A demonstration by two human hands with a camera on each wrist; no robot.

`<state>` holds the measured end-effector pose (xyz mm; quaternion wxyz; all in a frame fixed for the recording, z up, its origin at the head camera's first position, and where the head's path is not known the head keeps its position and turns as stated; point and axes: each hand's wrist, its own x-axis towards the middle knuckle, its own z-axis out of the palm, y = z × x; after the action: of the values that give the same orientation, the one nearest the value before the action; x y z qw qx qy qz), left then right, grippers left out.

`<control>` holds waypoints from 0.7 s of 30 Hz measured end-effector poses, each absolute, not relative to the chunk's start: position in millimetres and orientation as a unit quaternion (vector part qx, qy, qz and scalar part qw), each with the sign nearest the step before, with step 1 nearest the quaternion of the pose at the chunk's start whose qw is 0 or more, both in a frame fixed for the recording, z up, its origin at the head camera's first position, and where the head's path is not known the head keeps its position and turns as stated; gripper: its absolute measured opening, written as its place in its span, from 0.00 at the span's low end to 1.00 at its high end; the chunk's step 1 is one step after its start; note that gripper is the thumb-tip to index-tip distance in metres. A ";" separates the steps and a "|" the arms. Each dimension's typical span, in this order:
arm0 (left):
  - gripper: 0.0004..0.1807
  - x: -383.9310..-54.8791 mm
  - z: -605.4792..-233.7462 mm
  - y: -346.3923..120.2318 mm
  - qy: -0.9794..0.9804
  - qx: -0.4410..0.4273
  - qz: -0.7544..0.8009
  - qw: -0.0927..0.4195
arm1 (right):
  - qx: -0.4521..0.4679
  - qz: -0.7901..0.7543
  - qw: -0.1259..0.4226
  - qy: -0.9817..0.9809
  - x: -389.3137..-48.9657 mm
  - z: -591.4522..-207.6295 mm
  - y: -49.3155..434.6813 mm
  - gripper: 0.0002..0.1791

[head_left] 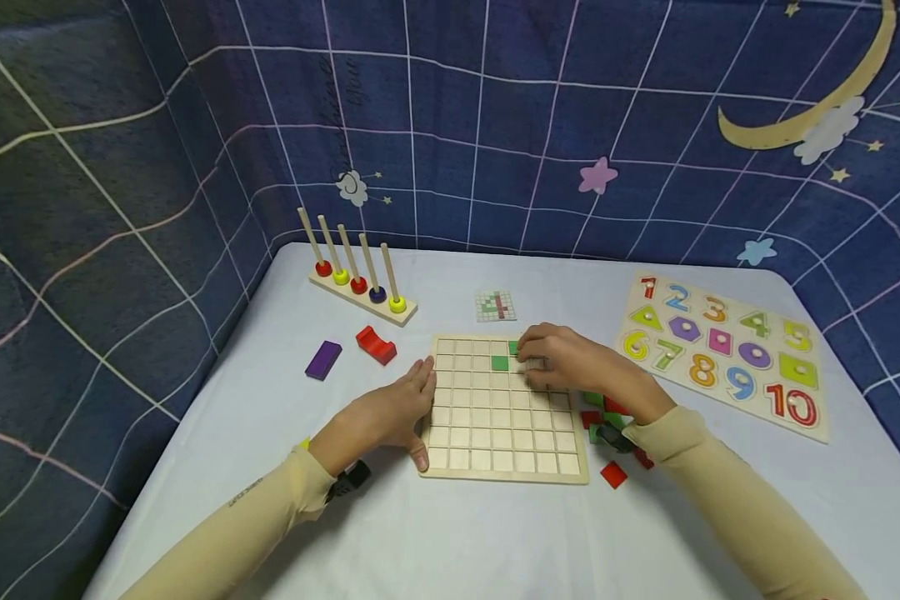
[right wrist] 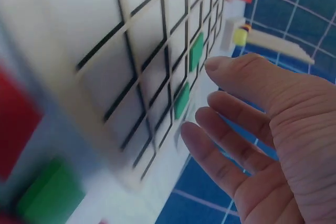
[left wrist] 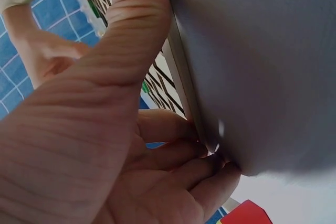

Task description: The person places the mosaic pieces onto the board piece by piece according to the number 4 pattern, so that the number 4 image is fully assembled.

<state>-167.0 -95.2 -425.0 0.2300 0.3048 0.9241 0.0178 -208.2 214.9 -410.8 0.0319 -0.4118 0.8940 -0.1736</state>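
A square wooden grid board [head_left: 480, 417] lies on the white table. Two green square tiles sit in it near its far edge: one green tile [head_left: 499, 363] in the second row, another green tile [right wrist: 182, 99] in the far row. My left hand [head_left: 390, 408] rests along the board's left edge, fingers stretched out at the side and thumb by the near left corner. Over the far right part of the board hovers my right hand [head_left: 570, 358]. The right wrist view shows its fingers [right wrist: 226, 161] spread beside the green tiles, with nothing between them.
Loose red tiles [head_left: 613, 475] and green tiles [head_left: 594, 433] lie right of the board, partly under the right wrist. A small pattern card [head_left: 496, 306] lies beyond it. Left are a purple block [head_left: 323, 360], a red block [head_left: 376, 344] and a peg stand [head_left: 363, 300]; right, a number puzzle [head_left: 720, 350].
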 end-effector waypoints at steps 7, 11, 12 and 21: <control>0.77 -166.3 -424.9 -95.4 0.923 0.310 0.018 0.227 | -0.383 -0.163 0.032 0.909 -192.5 -410.1 247.5 0.07; 0.76 -164.8 -424.6 -95.9 0.922 0.308 0.021 0.235 | -0.354 -0.167 0.050 0.919 -181.8 -409.8 263.3 0.03; 0.76 -164.3 -424.5 -95.9 0.922 0.307 0.022 0.236 | -0.343 -0.168 0.058 0.922 -179.4 -409.8 266.8 0.03; 0.76 -165.4 -422.3 -95.2 0.922 0.306 0.029 0.236 | -0.322 -0.159 0.097 0.928 -171.3 -413.0 288.2 0.06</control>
<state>-165.4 -95.2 -422.3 0.2364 0.3065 0.9216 0.0287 -171.3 288.2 -413.0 0.0972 -0.3218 0.9284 -0.1586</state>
